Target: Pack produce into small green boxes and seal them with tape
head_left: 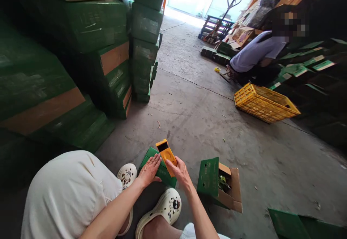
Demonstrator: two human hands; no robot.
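My right hand is closed round the lower end of an orange multimeter, which has a dark display at its top and a round dial below. It is held tilted above a green cardboard box on the floor between my feet. Flat on top of that box lies my left hand, fingers stretched out, its fingertips close to the multimeter's edge. Part of the box is hidden under my hands. To the right stands an open green carton with brown flaps and something green and dark inside.
Tall stacks of green cartons rise on the left. A yellow plastic crate stands at right, near a crouching person. Farther back are a pallet jack and a yellow tape roll. Flat green cardboard lies at lower right.
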